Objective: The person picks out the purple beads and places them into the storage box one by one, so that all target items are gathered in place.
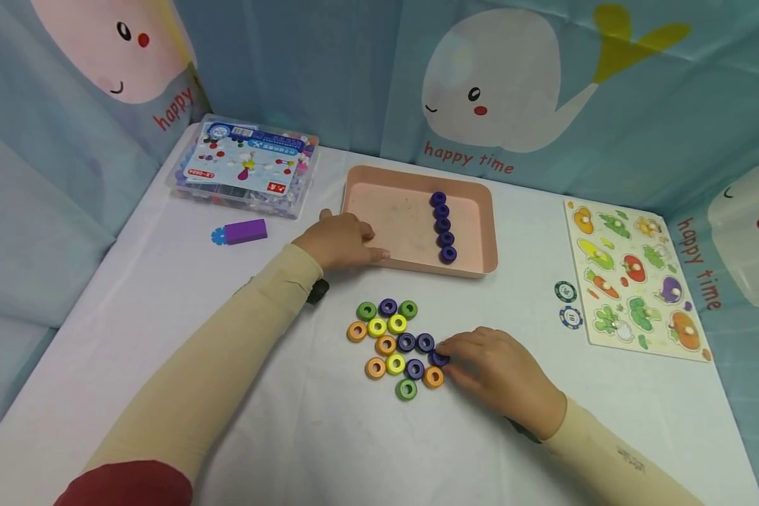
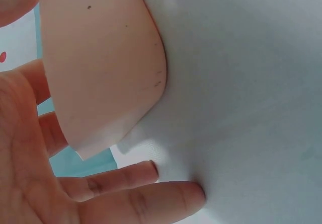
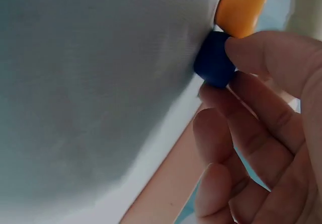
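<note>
At the near left corner of the pink tray (image 1: 392, 264), my left hand (image 1: 338, 241) grips the wall. In the left wrist view, the thumb side overlaps the tray wall (image 2: 103, 68) while two fingers pass behind it and two others stretch along the cloth. A row of several dark blue ring beads (image 1: 443, 225) lies inside the tray. My right hand (image 1: 502, 372) pinches a dark blue bead (image 3: 215, 60) between thumb and fingers, at the right side of a loose group of beads. An orange bead (image 3: 240, 11) sits right beside it.
Green (image 1: 407, 390), yellow (image 1: 395, 363) and blue beads lie grouped in front of the tray. Back left are a clear box (image 1: 247, 165) and a purple block (image 1: 245, 232). A vegetable puzzle board (image 1: 635, 277) and two chips (image 1: 571, 317) lie right. Whale-print curtains (image 1: 379, 84) surround the table.
</note>
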`<control>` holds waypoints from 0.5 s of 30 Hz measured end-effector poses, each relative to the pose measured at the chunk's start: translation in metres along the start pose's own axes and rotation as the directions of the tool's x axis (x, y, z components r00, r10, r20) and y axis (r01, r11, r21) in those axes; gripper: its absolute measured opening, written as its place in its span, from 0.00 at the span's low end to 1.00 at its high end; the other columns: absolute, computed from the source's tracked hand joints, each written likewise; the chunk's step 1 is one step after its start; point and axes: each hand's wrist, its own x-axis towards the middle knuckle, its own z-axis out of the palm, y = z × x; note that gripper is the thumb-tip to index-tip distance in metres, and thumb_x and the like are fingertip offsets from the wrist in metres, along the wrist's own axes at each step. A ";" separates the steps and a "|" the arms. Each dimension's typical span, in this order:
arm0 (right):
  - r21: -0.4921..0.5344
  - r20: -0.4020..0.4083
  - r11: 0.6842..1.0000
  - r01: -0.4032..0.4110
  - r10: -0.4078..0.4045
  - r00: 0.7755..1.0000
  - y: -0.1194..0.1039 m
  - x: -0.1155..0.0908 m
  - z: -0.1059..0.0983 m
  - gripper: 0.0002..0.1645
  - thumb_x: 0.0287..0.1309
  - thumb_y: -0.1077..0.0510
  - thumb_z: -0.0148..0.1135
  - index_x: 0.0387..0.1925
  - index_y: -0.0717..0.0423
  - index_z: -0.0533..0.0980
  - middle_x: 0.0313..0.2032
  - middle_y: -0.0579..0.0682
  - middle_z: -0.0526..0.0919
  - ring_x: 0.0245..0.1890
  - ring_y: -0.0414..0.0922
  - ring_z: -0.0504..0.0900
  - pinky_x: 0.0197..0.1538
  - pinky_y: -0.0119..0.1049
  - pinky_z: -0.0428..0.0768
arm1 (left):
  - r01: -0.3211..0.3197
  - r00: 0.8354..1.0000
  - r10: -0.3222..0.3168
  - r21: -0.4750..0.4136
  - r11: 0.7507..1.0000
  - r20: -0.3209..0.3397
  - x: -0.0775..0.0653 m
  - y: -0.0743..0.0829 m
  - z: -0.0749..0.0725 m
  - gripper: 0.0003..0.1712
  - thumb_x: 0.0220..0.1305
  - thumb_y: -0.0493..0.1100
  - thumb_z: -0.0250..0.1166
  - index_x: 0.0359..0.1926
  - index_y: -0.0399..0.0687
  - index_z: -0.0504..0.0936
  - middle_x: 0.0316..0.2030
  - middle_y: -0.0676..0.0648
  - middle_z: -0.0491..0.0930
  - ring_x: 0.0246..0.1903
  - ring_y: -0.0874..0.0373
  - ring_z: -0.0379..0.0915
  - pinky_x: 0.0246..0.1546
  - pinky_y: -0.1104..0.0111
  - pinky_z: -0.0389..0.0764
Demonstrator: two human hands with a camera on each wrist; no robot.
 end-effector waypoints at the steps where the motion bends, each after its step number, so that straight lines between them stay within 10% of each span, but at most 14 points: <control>1: -0.003 0.007 1.000 -0.005 0.005 1.000 -0.001 0.000 0.000 0.16 0.55 0.50 0.74 0.47 0.43 0.85 0.45 0.37 0.87 0.46 0.36 0.84 0.49 0.39 0.82 | 0.002 1.000 -0.002 -0.002 1.000 0.001 0.000 0.000 0.000 0.41 0.65 0.71 0.57 0.67 0.49 0.76 0.65 0.43 0.76 0.63 0.44 0.68 0.64 0.49 0.62; 9: 0.032 -0.044 0.990 -0.139 0.140 0.989 0.000 0.023 -0.040 0.16 0.54 0.52 0.73 0.46 0.42 0.84 0.43 0.37 0.87 0.40 0.38 0.81 0.44 0.39 0.81 | 0.004 1.000 -0.004 -0.023 1.000 0.004 -0.001 0.000 0.000 0.40 0.66 0.70 0.57 0.67 0.49 0.76 0.65 0.44 0.75 0.61 0.42 0.67 0.65 0.47 0.62; 15: 0.102 -0.109 0.948 -0.303 0.313 0.943 0.035 0.112 -0.078 0.15 0.61 0.52 0.67 0.50 0.45 0.83 0.44 0.45 0.85 0.39 0.45 0.76 0.39 0.42 0.74 | 0.000 1.000 0.000 -0.018 1.000 0.003 0.001 -0.001 0.000 0.39 0.65 0.70 0.57 0.66 0.49 0.77 0.65 0.44 0.75 0.61 0.42 0.67 0.65 0.48 0.61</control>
